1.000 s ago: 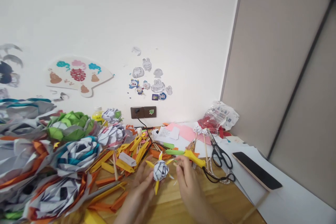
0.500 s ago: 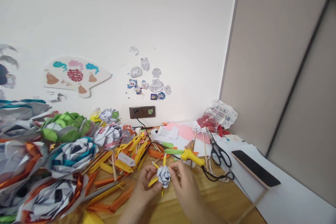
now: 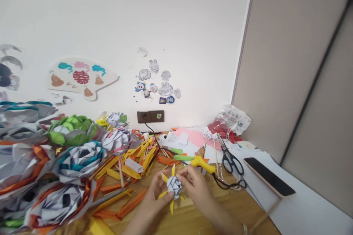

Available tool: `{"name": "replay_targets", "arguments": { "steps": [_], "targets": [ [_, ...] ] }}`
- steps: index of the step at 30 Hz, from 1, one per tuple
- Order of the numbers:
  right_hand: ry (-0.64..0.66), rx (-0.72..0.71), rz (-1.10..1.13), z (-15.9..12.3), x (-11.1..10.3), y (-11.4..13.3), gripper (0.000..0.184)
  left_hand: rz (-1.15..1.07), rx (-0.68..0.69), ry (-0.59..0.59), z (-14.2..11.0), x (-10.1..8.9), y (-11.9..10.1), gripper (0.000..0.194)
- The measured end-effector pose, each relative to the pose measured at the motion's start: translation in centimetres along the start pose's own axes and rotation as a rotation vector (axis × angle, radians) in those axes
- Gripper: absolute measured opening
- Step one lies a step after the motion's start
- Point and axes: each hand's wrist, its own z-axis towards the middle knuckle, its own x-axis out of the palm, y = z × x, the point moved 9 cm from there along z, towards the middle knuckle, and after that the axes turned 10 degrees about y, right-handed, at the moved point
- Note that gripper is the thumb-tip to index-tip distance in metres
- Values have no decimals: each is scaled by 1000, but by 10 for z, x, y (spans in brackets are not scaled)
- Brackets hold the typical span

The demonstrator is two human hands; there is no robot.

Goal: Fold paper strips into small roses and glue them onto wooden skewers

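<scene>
A small paper flower (image 3: 174, 186) has a white folded centre with yellow paper petals sticking out around it. My left hand (image 3: 157, 193) holds it from the left, thumb on the front of the white centre. At its upper right edge, my right hand (image 3: 194, 183) has thumb and fingers pinched against the flower; the fingertips partly hide what they grip. Just behind the right hand lies a yellow glue gun (image 3: 203, 164) with a black cord. Folded yellow strips (image 3: 131, 173) and orange strips (image 3: 134, 202) lie left of my hands.
Large paper flowers (image 3: 73, 198) crowd the table's left side. Black-handled scissors (image 3: 231, 161), a string of beads (image 3: 224, 183) and a phone (image 3: 268, 176) lie to the right, the phone on white paper sheets (image 3: 311, 209). A plastic bag (image 3: 230, 119) sits against the wall.
The flower has shifted slightly right and turned between my hands. My right hand, apart from it a second ago, has come in to its right edge and stays there.
</scene>
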Motion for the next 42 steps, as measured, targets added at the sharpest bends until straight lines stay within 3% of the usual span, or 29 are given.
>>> {"name": "replay_targets", "arguments": {
  "steps": [6,12,16,20,25,30,32,38,40,42],
  "targets": [
    [-18,-49,-143,-1,-1,4,10,66,-1,79,3,1,8,58],
    [-62,-198,-403,-8,-4,24,20,138,64,114,4,4,-5,50],
    [-73,-231,-417,-9,-4,25,22,36,-48,89,-2,8,3,44],
    [-79,-136,-295,-5,-7,19,16,-129,-173,54,-8,12,17,44],
    [-95,105,24,0,-7,-3,16,-178,-128,-16,-6,11,14,46],
    [-77,119,154,1,0,-8,16,-246,-137,-27,-5,11,20,40],
    [-84,74,27,-1,-2,-2,15,-268,-133,-8,-4,11,23,35],
    [-85,-214,-780,-10,8,24,22,-273,-91,16,-3,11,24,32],
    [-67,-266,-865,-11,13,26,24,-252,-91,2,-4,10,24,31],
    [-47,-255,-809,-9,12,27,21,-229,-94,-12,-6,11,23,33]
  ]
}}
